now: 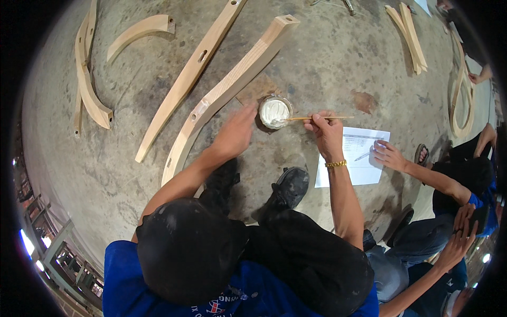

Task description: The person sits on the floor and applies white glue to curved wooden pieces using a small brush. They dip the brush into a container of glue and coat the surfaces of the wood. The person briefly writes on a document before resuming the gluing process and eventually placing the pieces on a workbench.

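A round tub of white paste (275,111) rests on the concrete floor in front of me. In my right hand (325,128) a thin wooden stick (303,118) is pinched between the fingers, its left end in the paste. A yellow metal band circles that wrist. My left hand (236,131) is blurred, its fingers stretched toward the tub's left side; whether they touch it is unclear. Just left of that hand lies a long, bent wooden piece (232,79) with holes in it.
Further left are a straighter slotted wooden piece (193,68) and several curved ones (87,87). A printed sheet (359,169) lies right of my right arm, a co-worker's hand (388,156) on it. Another person holds a phone (479,219). More wooden pieces (409,39) lie far right.
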A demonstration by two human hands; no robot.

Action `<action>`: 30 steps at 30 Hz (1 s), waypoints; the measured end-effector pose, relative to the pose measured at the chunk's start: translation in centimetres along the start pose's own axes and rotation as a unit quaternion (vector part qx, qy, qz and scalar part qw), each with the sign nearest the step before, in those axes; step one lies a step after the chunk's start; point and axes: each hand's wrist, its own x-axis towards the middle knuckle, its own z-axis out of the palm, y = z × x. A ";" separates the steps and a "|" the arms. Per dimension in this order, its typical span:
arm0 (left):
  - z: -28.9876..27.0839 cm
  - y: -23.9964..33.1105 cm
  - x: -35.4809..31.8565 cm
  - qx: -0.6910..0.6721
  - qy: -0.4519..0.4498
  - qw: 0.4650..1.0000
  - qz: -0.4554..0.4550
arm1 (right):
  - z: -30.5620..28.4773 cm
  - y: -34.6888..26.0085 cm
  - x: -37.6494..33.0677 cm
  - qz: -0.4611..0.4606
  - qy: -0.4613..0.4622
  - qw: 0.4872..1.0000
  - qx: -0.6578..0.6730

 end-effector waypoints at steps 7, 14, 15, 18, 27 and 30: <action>-7.9 -0.5 10.7 -0.021 0.239 0.971 0.019 | -0.5 0.4 -0.5 0.041 0.026 0.994 0.094; -7.0 -3.3 17.1 -0.138 -0.038 0.986 -0.088 | 0.1 0.9 -0.8 0.017 0.050 0.998 0.023; -6.4 -3.4 17.2 -0.207 -0.057 0.971 -0.110 | 0.0 0.8 -0.9 0.000 0.064 0.997 -0.031; -6.1 -3.4 16.5 -0.192 -0.036 0.975 -0.103 | 0.5 0.6 -1.2 -0.039 0.066 0.996 -0.034; -6.1 -3.1 13.4 -0.192 -0.029 0.976 -0.099 | -0.2 0.6 -0.3 -0.145 0.008 0.978 -0.152; -6.1 -2.7 13.5 -0.252 -0.037 0.961 -0.105 | -0.7 0.1 -0.2 -0.148 -0.035 0.973 -0.175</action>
